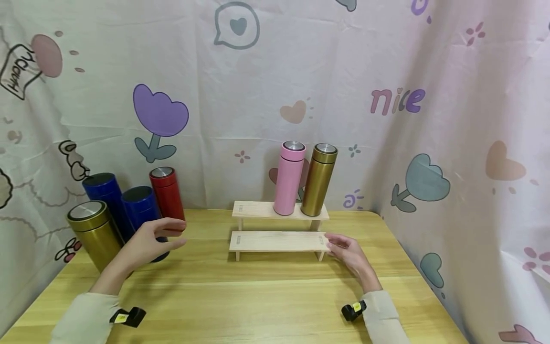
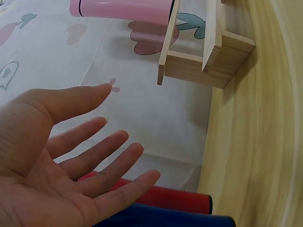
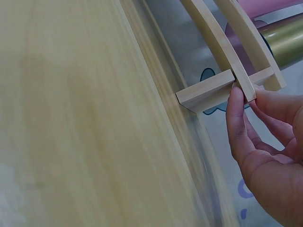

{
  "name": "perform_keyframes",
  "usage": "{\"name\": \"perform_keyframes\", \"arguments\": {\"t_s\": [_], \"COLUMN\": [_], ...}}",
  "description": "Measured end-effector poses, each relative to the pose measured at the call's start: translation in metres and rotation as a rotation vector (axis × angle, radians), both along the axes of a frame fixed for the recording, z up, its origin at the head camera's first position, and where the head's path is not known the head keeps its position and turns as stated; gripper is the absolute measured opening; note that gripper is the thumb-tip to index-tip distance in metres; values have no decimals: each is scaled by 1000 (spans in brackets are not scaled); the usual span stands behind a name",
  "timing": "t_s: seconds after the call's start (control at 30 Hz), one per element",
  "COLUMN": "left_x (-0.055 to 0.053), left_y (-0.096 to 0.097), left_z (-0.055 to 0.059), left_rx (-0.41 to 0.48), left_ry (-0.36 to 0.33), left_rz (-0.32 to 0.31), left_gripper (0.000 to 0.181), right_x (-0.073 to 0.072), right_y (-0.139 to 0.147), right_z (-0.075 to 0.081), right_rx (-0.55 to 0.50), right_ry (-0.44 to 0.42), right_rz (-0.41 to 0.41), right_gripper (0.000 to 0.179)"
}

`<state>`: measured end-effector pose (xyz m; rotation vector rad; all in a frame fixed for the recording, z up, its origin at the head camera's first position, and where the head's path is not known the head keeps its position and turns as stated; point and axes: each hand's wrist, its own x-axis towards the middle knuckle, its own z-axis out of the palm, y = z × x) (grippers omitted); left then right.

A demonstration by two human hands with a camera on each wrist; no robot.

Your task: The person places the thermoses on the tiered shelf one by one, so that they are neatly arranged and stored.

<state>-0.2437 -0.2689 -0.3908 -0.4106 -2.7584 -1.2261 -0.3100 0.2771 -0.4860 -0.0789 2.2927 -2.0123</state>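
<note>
My right hand (image 1: 350,253) pinches the right end of the lower board of a two-tier wooden display stand (image 1: 279,241); in the right wrist view, thumb and fingers (image 3: 235,111) take the board end from both sides. A pink thermos (image 1: 289,184) and a gold thermos (image 1: 319,184) stand on the stand's upper board, toward its right end. My left hand (image 1: 148,243) hovers with spread, relaxed fingers, holding nothing. It is in front of a blue thermos (image 1: 139,210) and partly hides it. In the left wrist view the palm (image 2: 57,189) is bare.
Around the left hand stand a red thermos (image 1: 168,193), a second blue thermos (image 1: 109,200) and a nearer gold thermos (image 1: 96,239). All rest on a wood-grain table (image 1: 223,306). A printed curtain (image 1: 240,86) hangs behind the table and along its sides.
</note>
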Motion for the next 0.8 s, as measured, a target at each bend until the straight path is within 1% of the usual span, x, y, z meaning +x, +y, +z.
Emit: {"name": "perform_keyframes", "arguments": {"t_s": [0.23, 0.43, 0.73, 0.8], "left_x": [4, 14, 24, 27], "left_y": [-8, -18, -34, -38], "left_z": [-2, -4, -6, -5], "left_rx": [9, 35, -7, -16], "left_ry": [20, -2, -3, -5], "left_rz": [6, 24, 52, 69], "left_gripper": [48, 46, 51, 51], "right_x": [2, 0, -1, -1], "right_y": [1, 0, 0, 0], "right_z": [-1, -1, -1, -1], "right_rx": [12, 10, 0, -1], "right_ry": [5, 7, 3, 1], "right_rz": [-6, -8, -14, -16], "right_gripper": [46, 45, 45, 45]}}
